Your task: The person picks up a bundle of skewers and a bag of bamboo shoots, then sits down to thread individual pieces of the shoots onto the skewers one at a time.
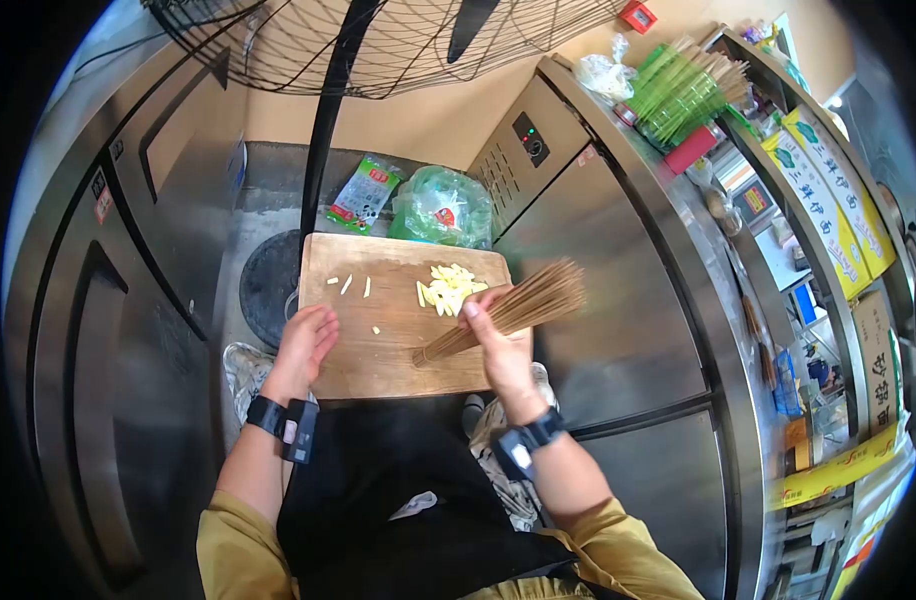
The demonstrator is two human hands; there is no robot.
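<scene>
My right hand (498,348) is closed around a bundle of thin bamboo skewers (548,295). The bundle slants across the right side of a wooden cutting board (378,260), its narrow lower end at or just above the wood. A pile of pale yellow cut strips (448,290) lies on the board, just beyond my right hand. Several loose pieces (367,287) are scattered on the left half. My left hand (308,345), fingers stretched out and holding nothing, is by the board's left edge.
Behind the board lie a green plastic bag (443,205) and a printed packet (365,195). A fan (398,45) on a black pole (323,130) stands ahead. Steel cabinets flank both sides. The right counter bears green skewered food (678,95) and yellow boxes (813,200).
</scene>
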